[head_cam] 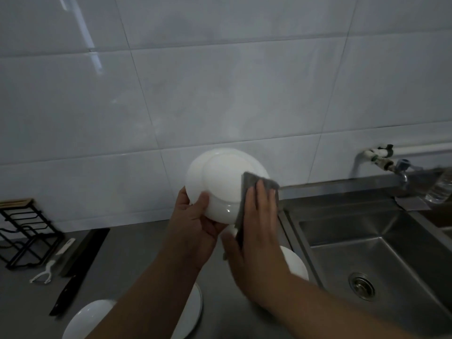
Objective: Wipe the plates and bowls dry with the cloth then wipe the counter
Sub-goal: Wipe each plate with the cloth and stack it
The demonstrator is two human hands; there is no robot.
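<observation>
The kitchen was dim and grey around me. A pale streak of glare ran down the wall tiles (pixel 83 33) at eleven o'clock. My right hand (pixel 254 231) was smeared with motion blur, the tap (pixel 401 170) at three o'clock likewise, and tile lines bowed toward the edges.

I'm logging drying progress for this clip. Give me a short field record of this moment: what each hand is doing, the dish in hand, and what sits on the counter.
left hand: grips white bowl by its rim, underside facing camera
right hand: presses grey cloth flat on bowl
counter: more white dishes, knife, peeler, black rack
sink: right of counter
</observation>
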